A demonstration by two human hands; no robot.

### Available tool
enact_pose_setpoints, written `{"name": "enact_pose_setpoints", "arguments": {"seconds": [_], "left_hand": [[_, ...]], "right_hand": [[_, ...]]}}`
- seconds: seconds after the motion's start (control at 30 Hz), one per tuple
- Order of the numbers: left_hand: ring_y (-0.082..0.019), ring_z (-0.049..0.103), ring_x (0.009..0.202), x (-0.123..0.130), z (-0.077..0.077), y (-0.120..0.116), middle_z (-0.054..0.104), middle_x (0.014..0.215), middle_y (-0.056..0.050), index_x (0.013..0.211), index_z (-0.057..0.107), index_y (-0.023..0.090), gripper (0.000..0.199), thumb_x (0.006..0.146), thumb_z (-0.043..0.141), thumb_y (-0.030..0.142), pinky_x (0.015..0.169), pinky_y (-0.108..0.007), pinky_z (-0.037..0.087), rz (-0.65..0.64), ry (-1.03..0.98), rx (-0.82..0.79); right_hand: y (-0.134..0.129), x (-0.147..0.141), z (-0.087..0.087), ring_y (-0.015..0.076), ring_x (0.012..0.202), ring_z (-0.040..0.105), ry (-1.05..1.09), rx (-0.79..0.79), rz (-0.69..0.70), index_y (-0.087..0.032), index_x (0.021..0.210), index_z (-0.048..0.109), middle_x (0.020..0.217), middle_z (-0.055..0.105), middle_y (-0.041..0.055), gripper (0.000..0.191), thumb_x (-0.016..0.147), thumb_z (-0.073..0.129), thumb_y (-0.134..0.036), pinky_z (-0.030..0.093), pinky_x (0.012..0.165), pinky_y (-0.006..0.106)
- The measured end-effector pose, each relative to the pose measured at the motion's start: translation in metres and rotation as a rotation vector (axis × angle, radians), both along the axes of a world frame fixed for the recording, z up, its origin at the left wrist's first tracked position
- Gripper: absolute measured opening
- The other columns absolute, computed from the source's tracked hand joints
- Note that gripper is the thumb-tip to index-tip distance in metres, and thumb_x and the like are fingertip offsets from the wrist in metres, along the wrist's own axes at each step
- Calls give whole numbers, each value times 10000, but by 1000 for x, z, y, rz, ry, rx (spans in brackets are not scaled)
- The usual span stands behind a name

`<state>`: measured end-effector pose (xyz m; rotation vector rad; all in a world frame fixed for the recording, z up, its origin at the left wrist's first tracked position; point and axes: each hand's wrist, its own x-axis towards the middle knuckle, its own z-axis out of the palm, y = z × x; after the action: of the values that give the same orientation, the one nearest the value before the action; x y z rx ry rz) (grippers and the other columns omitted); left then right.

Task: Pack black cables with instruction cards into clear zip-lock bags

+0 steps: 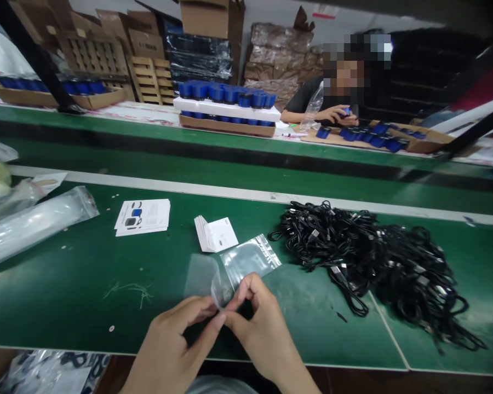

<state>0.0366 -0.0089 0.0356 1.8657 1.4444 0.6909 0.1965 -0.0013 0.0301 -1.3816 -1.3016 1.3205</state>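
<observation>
Left hand point(175, 342) and right hand point(257, 323) with fingertips pressed together, pinching the edge of a clear zip bag point(248, 261); bag's long axis runs forward and rightward from the grip toward coiled black cables point(365, 257), right hand the nearer

Hands point(258, 328) on clear zip bag point(248, 260)

A transparent zip-edged plastic bag point(250, 260) is lying slanted, its wrinkled film catching the light, while its thin, curled corner is being pinched upward.
</observation>
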Motion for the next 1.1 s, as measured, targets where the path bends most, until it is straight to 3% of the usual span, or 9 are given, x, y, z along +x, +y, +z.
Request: {"name": "enact_pose_setpoints", "arguments": {"seconds": [0.27,0.47,0.57,0.77,0.93,1.1], "left_hand": [[-172,708,784,4,-1,1,738,855,-27,931,705,195,269,884,479,335,697,-176,553,17,-169,-187],[-140,650,581,6,0,3,675,611,19,665,648,189,297,872,478,317,512,-154,482,116,-133,-152],[-143,664,604,5,-1,4,705,663,13,726,676,201,271,870,488,333,541,-161,494,89,-80,-79],[-113,648,582,5,-6,1,693,665,29,739,674,227,225,873,515,313,563,-149,490,80,-38,75],[-99,637,570,5,-10,1,661,639,48,727,630,225,219,890,511,307,548,-148,482,55,-35,111],[-91,613,549,4,-9,1,617,625,46,712,554,208,216,908,473,245,532,-160,463,-20,6,219]], "right_hand": [[0,-6,1,151,643,556,-116,-10,30,-227,733,418,630,593,-68,305,694,681,-78,390,618,248],[-9,-13,-4,183,703,575,-365,436,6,-197,839,554,717,597,-6,274,701,647,20,453,655,284],[-11,-12,-4,223,777,590,-462,563,3,-162,961,584,841,619,68,221,783,576,-30,498,680,342],[-12,-8,-1,235,783,658,-467,542,85,-116,1047,628,877,690,110,275,867,427,-63,553,691,348],[-15,-7,-2,262,895,679,-533,555,179,-72,1164,603,1003,707,157,378,840,408,-57,551,790,364],[-16,-4,3,207,767,706,-455,440,198,-146,1075,649,873,734,85,330,860,406,-84,536,689,267]]}}
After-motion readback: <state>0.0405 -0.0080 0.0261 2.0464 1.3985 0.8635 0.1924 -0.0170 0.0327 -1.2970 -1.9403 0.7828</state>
